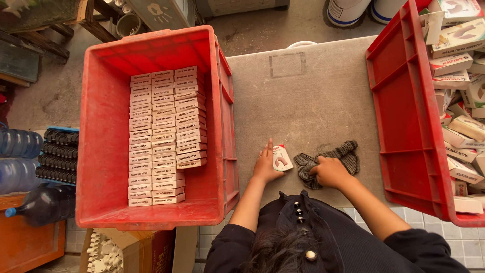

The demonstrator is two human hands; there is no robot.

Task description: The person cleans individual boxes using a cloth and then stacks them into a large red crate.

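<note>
Nearest to me, my left hand [266, 164] lies flat with fingers stretched forward, pressing a small white carton [282, 157] down against the grey tabletop [303, 101]; it grips nothing, only pins the box by its left edge, which seems to keep it from sliding. Just beside it, my right hand [331, 172] is curled shut around a bunched checked cloth [328, 159], the fabric spilling out toward the far right of the fist and its near end touching or almost touching the carton, so the rag looks placed for wiping that box. Both forearms reach out from my dark sleeves and converge, wrists low on the table's near edge. To the left, a red plastic crate [101, 126] holds three neat columns of matching flat cartons [166, 136] standing on edge, packed tight so they support one another. To the right, a second red crate [399, 101] carries a loose jumble of similar boxes [462, 76]. Farther left, off the table, large water bottles [20, 156] lie on their sides on the floor.
</note>
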